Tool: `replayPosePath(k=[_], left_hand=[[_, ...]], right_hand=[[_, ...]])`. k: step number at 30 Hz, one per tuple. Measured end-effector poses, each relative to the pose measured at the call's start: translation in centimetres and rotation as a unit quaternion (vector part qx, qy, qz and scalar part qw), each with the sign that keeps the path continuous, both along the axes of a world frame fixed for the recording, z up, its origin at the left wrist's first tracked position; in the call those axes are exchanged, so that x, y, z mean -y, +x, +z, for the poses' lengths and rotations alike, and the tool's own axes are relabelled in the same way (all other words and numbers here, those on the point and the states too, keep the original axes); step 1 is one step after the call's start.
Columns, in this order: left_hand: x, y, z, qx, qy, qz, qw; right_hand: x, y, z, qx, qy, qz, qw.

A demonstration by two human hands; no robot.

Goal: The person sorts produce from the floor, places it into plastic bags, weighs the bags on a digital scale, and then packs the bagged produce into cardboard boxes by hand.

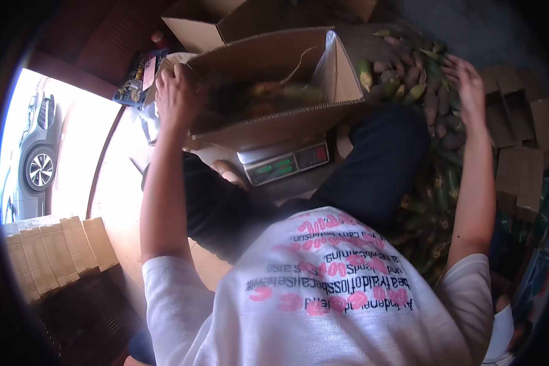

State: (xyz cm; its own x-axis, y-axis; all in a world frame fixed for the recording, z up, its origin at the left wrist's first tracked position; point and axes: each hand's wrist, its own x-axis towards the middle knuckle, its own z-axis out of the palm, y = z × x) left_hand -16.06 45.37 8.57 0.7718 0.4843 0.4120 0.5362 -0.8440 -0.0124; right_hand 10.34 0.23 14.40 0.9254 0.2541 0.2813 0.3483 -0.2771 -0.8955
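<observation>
Head view, looking down. L hand (177,91) is clenched on the corner rim of an open cardboard box (274,119) w/ plastic liner, which sits on a digital scale (283,161). R hand (470,85) is released, fingers spread, palm down on a produce pile (409,73) just right of the box. Prob. best: steady the box w/o pressing down, so the scale reads true.
</observation>
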Motion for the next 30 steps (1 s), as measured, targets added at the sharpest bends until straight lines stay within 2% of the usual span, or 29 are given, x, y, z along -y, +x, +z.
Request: replayPosePath(k=[2,3,4,5,6,7,8,9,10,12,13,15,16,19,20,22,24,25,26,27,30], left_hand=[[2.5,1.6,1.6,0.061,0.098,-0.077,0.99],[3.8,2.7,1.5,0.061,0.077,-0.117,0.988],[4.6,3.9,0.9,0.02,0.003,-0.127,0.992],[5.0,4.1,1.6,0.019,-0.015,-0.12,0.992],[5.9,5.2,0.7,0.017,-0.04,-0.143,0.989],[6.7,6.2,0.4,-0.01,-0.064,-0.148,0.987],[7.2,6.8,-0.1,-0.023,-0.087,-0.178,0.98],[7.9,7.3,-1.4,-0.041,-0.115,-0.178,0.976],[8.9,7.4,-1.9,-0.083,-0.167,-0.183,0.965],[11.3,7.0,-1.9,-0.12,-0.271,-0.174,0.939],[12.1,6.5,-2.2,-0.082,-0.288,-0.208,0.931],[13.2,6.2,-1.6,-0.062,-0.333,-0.182,0.923],[13.2,6.0,-1.7,-0.031,-0.345,-0.186,0.92],[12.4,4.4,-0.6,0.121,-0.189,-0.185,0.957],[11.5,3.7,0.1,0.129,-0.152,-0.146,0.969],[8.7,1.8,1.3,0.134,-0.071,-0.072,0.986],[5.1,0.7,1.2,0.042,-0.043,-0.008,0.998],[3.9,0.7,2.0,-0.05,-0.057,0.014,0.997],[2.3,0.6,1.1,-0.078,-0.009,-0.024,0.997],[1.2,0.8,0.3,-0.136,0.033,-0.02,0.99],[-0.2,2.5,-1.3,-0.238,0.12,-0.022,0.964]], right_hand=[[-8.0,-2.8,0.8,-0.156,0.111,0.183,0.964],[-11.6,-3.9,0.0,-0.254,0.124,0.198,0.938],[-15.0,-4.1,-2.3,-0.286,0.068,0.164,0.941],[-15.8,-4.5,-1.8,-0.28,0.067,0.139,0.947],[-18.7,-4.7,-3.8,-0.323,0.022,0.117,0.939],[-21.5,-4.4,-5.7,-0.36,-0.064,0.014,0.931],[-23.6,-5.5,-6.8,-0.35,-0.018,-0.048,0.935],[-25.4,-5.0,-8.4,-0.347,-0.047,-0.1,0.931],[-26.5,-5.6,-8.3,-0.365,0.0,-0.141,0.92],[-28.5,-5.8,-10.8,-0.266,0.116,-0.219,0.932],[-28.8,-5.6,-11.1,-0.253,0.139,-0.205,0.935],[-28.5,-5.1,-11.6,-0.229,0.181,-0.181,0.939],[-27.3,-3.1,-12.6,-0.319,0.188,-0.083,0.925],[-24.6,-2.6,-10.8,-0.384,0.316,0.023,0.867],[-24.1,-3.3,-10.3,-0.386,0.344,0.048,0.854],[-23.2,-4.7,-9.2,-0.334,0.26,0.142,0.895],[-22.6,-6.1,-7.7,-0.343,0.109,0.207,0.91],[-22.7,-5.7,-7.5,-0.383,0.082,0.245,0.887],[-22.7,-5.1,-7.2,-0.419,0.054,0.281,0.862],[-22.8,-4.8,-7.1,-0.454,0.026,0.314,0.833],[-23.6,-4.0,-7.4,-0.472,0.061,0.327,0.816]])
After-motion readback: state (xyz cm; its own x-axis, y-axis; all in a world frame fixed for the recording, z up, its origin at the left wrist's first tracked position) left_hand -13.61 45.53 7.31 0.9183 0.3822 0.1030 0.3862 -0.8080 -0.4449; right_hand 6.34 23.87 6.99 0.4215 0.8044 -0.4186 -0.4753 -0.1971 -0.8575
